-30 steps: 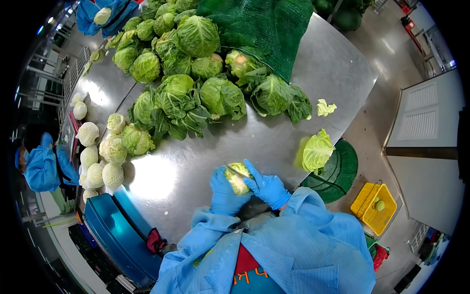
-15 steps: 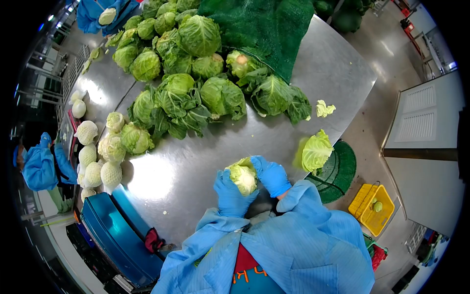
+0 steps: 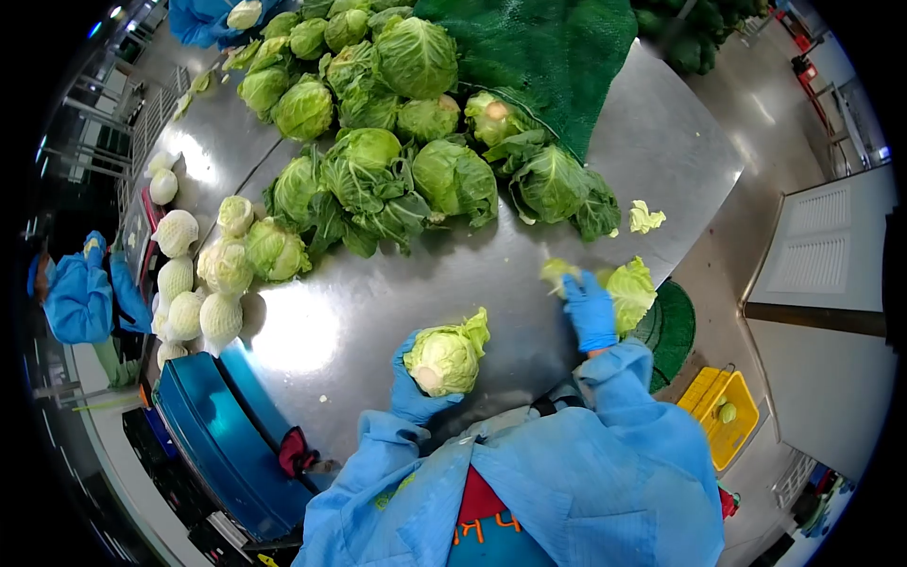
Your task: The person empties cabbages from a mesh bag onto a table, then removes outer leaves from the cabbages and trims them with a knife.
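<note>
A partly peeled cabbage [image 3: 446, 357] rests in my left hand [image 3: 410, 395], which wraps it from the left and below. Its pale cut stem end faces me and a loose leaf sticks up at its top right. My right hand [image 3: 590, 314], in a blue glove like the left, is away to the right with a pale green cabbage leaf [image 3: 557, 272] at its fingertips, blurred by motion. Just beside that hand, a larger peeled leaf [image 3: 631, 291] lies at the table's edge.
Untrimmed cabbages [image 3: 416, 57] are heaped at the back beside a green mesh sack [image 3: 548, 66]. Cabbages in white foam nets [image 3: 221, 317] line the left side. A green basket [image 3: 669, 331] and a yellow crate [image 3: 732, 425] stand right, below the steel table [image 3: 510, 274]. Co-workers [image 3: 77, 298] are at the left.
My right hand has left the cabbage and moved right and away from me with a leaf. My left hand still holds the cabbage, now slightly left with its stem end turned toward me.
</note>
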### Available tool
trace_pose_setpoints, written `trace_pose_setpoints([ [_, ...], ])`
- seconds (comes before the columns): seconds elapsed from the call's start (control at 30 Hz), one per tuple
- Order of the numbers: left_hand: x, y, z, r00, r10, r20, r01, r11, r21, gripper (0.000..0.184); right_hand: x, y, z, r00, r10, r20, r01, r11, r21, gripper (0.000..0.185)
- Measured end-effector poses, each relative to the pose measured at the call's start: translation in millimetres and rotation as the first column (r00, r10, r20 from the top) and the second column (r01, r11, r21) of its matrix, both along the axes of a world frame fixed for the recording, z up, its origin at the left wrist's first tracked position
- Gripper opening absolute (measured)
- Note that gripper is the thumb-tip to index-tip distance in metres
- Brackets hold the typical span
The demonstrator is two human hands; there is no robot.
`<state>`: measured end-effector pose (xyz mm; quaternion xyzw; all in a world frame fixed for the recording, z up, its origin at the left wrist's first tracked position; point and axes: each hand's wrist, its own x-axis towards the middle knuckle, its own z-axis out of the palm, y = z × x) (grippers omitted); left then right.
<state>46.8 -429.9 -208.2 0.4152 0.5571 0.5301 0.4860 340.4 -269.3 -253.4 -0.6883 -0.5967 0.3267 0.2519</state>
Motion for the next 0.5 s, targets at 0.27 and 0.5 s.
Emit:
trace_pose_setpoints([
  [0.27, 27.2, 26.0, -3.2, 1.0, 0.002, 0.015, -0.004, 0.991, 0.131, 0.118, -64.9, -35.3, 93.6, 0.92, 0.238, -0.311, -0.306, 0.932, -0.192, 0.075],
  [0.5, 17.8, 29.3, 16.9, 0.976, 0.132, -0.17, -0.192, 0.89, -0.414, 0.088, -103.9, -61.2, 63.9, 0.833, 0.355, -0.424, -0.421, 0.904, -0.07, 0.051],
])
